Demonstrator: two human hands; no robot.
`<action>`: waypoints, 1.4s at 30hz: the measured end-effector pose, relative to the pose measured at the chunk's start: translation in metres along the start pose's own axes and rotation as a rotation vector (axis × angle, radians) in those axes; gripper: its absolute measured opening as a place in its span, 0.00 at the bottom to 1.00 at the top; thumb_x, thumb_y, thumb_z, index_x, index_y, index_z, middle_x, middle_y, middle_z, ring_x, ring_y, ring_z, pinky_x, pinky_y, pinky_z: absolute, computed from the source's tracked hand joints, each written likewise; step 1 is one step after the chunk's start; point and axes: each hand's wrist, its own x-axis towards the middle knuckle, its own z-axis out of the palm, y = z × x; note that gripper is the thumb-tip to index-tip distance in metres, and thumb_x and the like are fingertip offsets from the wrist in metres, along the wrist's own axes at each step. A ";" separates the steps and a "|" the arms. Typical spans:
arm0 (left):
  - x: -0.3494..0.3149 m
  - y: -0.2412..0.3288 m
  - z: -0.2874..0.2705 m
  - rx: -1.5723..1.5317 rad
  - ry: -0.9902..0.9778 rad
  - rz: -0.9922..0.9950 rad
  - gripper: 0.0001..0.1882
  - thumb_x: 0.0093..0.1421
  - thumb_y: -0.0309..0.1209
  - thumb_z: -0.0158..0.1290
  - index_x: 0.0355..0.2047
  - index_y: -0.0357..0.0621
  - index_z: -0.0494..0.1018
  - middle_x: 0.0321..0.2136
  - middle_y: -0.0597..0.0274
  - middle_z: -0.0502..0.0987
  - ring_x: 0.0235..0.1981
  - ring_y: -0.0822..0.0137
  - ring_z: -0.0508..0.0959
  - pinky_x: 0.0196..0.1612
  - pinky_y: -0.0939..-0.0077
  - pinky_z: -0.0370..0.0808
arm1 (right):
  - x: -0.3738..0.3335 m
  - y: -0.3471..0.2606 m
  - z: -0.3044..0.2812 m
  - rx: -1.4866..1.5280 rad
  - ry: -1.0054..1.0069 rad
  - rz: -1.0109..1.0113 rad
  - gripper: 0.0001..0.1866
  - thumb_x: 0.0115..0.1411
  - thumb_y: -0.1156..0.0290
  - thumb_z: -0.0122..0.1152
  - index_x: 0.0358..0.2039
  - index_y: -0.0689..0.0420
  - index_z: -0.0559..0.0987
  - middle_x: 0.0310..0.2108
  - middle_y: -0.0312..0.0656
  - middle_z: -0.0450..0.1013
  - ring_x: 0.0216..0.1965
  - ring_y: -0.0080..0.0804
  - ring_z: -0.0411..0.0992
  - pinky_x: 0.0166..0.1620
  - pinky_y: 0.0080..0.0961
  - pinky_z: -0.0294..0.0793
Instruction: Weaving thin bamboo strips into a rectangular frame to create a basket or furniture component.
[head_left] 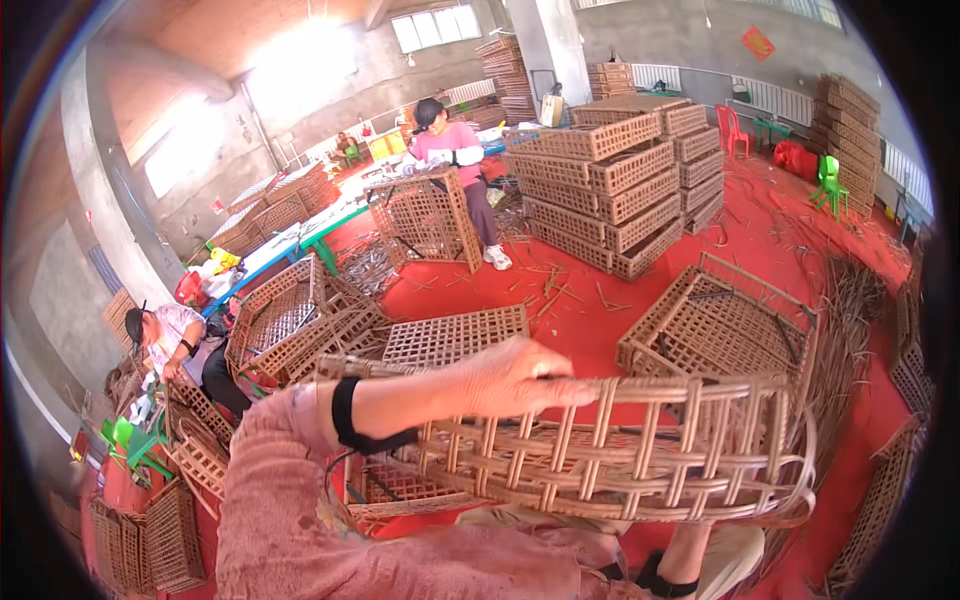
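In front of me a brown woven basket [640, 470] stands on its side, its open lattice wall facing up. My left hand [515, 378] is closed over the top rim, the fingers curled over the far side. My right hand is hidden behind the basket's lower edge; only the right wrist [685, 560] with a black band shows, so its fingers cannot be made out. A black band [346, 412] also circles my left forearm at the end of a pink sleeve. Several loose cane ends stick out at the basket's right end.
Behind lie another woven basket [725, 325] and a flat woven panel [455, 338]. Tall basket stacks [610, 190] stand farther back. One person in pink [450, 150] and another at left [180, 335] work on baskets. Cane bundles [845, 350] line the right; scraps litter the red floor [570, 345].
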 end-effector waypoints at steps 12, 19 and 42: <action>0.101 0.107 0.062 -0.263 -0.128 0.451 0.27 0.67 0.53 0.53 0.26 0.38 0.77 0.16 0.65 0.72 0.21 0.75 0.73 0.25 0.74 0.69 | 0.019 -0.242 -0.083 -0.430 0.359 -0.603 0.24 0.65 0.69 0.58 0.61 0.61 0.70 0.56 0.50 0.72 0.54 0.43 0.73 0.60 0.42 0.69; 0.206 0.061 0.106 -0.574 -0.330 0.593 0.26 0.67 0.53 0.53 0.28 0.40 0.77 0.19 0.66 0.74 0.23 0.71 0.75 0.27 0.72 0.71 | -0.020 -0.298 -0.034 -0.979 0.622 -1.073 0.25 0.64 0.69 0.60 0.60 0.61 0.71 0.56 0.51 0.72 0.53 0.44 0.73 0.60 0.42 0.69; 0.210 -0.074 0.260 -1.386 0.032 -0.132 0.44 0.62 0.66 0.49 0.65 0.43 0.65 0.65 0.58 0.65 0.68 0.62 0.58 0.69 0.66 0.51 | -0.024 -0.086 0.022 -2.042 -0.292 -1.023 0.25 0.64 0.51 0.57 0.54 0.56 0.72 0.66 0.53 0.61 0.66 0.56 0.59 0.63 0.55 0.56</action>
